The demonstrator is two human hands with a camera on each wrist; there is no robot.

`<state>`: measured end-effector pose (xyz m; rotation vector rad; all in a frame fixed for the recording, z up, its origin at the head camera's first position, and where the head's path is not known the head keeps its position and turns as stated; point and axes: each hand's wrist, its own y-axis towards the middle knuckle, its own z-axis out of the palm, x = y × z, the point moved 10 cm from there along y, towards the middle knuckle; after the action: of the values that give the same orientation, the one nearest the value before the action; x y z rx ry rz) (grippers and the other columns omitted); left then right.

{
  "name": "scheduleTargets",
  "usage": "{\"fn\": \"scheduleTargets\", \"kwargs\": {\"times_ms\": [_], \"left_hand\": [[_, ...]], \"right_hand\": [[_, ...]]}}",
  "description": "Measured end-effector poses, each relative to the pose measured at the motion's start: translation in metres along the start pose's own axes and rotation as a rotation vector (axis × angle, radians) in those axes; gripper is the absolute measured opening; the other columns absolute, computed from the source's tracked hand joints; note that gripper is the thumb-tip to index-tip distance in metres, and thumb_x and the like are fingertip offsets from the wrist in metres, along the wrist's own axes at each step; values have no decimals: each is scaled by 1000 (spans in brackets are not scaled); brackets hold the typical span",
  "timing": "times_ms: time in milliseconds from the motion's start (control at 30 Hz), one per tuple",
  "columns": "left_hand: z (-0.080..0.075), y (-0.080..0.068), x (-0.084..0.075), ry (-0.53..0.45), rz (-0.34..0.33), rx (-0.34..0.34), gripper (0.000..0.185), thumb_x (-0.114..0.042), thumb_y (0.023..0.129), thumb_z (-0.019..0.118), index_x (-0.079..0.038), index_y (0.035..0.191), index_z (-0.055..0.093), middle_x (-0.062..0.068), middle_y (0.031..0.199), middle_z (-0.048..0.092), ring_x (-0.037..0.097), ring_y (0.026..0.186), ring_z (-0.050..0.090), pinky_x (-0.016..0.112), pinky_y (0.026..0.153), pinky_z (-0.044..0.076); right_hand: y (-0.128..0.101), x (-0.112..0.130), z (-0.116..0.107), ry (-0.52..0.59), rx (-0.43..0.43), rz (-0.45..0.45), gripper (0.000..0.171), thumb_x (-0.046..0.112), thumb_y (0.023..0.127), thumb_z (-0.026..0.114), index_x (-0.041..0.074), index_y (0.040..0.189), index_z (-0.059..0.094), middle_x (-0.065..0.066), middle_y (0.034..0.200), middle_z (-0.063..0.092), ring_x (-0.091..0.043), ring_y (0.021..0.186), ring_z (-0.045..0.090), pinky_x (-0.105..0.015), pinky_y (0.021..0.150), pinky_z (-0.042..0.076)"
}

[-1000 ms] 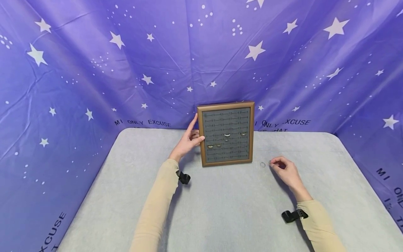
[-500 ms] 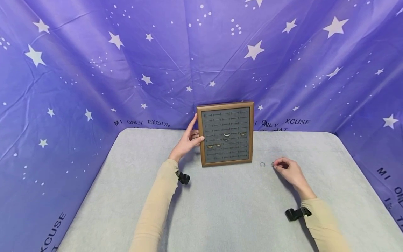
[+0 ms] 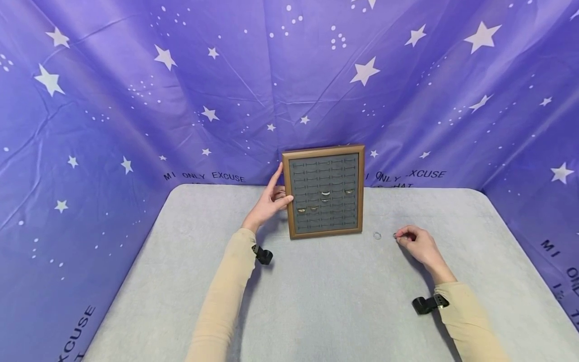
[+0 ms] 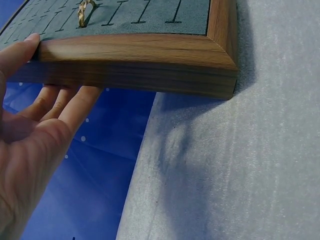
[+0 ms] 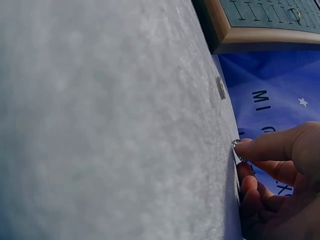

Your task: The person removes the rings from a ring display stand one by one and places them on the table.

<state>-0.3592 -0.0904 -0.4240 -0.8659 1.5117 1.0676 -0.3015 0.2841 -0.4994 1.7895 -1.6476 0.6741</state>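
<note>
A wood-framed ring display (image 3: 325, 234) stands upright on the table, its grey-green slotted face turned toward me. Several rings, one of them a gold ring (image 4: 81, 15), sit in its slots. My left hand (image 3: 268, 205) grips the display's left side, thumb at the front edge and fingers behind. To the right of the display, my right hand (image 3: 420, 245) pinches a small silver ring (image 5: 236, 143) between thumb and forefinger, low over the tabletop. Another silver ring (image 5: 220, 88) lies on the table between that hand and the display.
The grey table (image 3: 316, 301) has its back edge just behind the display. A purple star-printed cloth (image 3: 235, 75) hangs behind and on both sides. Each wrist carries a black camera on a strap, such as the right wrist camera (image 3: 422, 305).
My right hand has shifted slightly to the right, away from the ring lying on the table, still pinching its ring. My left hand and the display have stayed in place.
</note>
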Motion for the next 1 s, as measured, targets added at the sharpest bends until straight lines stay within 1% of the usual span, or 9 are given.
{"fn": "scheduleTargets", "kwargs": {"times_ms": [167,300,400,467,600,733,867,1000], "left_hand": [[-1,0,0,9,2,-2,89,2,92,62,-28,157,8,18,112,50,23,97,53,30,80,52],[-3,6,13,-7,7,1,90,3,92,62,-31,156,8,17,111,51,24,95,54,30,77,53],[-6,11,25,-15,12,-5,91,2,92,62,-37,155,9,17,110,53,24,93,54,30,75,53],[-7,12,27,-8,16,-12,92,0,92,63,-41,154,11,17,109,53,24,92,55,30,75,54],[-7,11,28,7,19,-20,91,-2,92,65,-47,153,13,17,112,53,24,95,56,31,77,54],[-8,11,27,14,23,-17,91,-2,92,64,-47,152,13,20,114,53,25,98,56,33,80,54],[-8,10,27,14,18,-13,91,-3,92,64,-47,152,13,19,114,52,25,99,56,33,78,54],[-8,10,29,-3,6,-9,91,-3,92,64,-50,151,14,18,112,51,25,97,55,34,75,55]], "right_hand": [[0,1,0,11,4,-8,7,-1,85,64,-3,92,67,-5,75,57,-9,63,44,-26,56,36],[-2,2,-3,21,-18,-25,8,-1,85,64,-4,93,66,-7,78,61,-8,65,46,-24,56,37],[-2,3,-4,46,-37,-18,11,1,86,65,-5,95,65,-10,82,63,-7,67,48,-22,56,39],[-2,4,-4,69,-44,-7,14,3,86,66,-5,97,65,-13,86,64,-4,68,49,-20,56,41],[-1,11,-3,132,-43,-1,16,2,87,66,-7,100,64,-19,92,65,-1,70,51,-19,54,44],[0,20,1,180,-26,-13,17,-1,87,64,-8,102,64,-19,90,65,-1,67,53,-21,51,44],[1,29,6,214,-5,-23,18,-3,87,63,-9,104,62,-17,85,64,-3,66,53,-21,50,44],[2,36,12,244,9,-30,20,-4,87,62,-9,106,61,-20,88,64,-5,70,56,-22,51,45]]}}
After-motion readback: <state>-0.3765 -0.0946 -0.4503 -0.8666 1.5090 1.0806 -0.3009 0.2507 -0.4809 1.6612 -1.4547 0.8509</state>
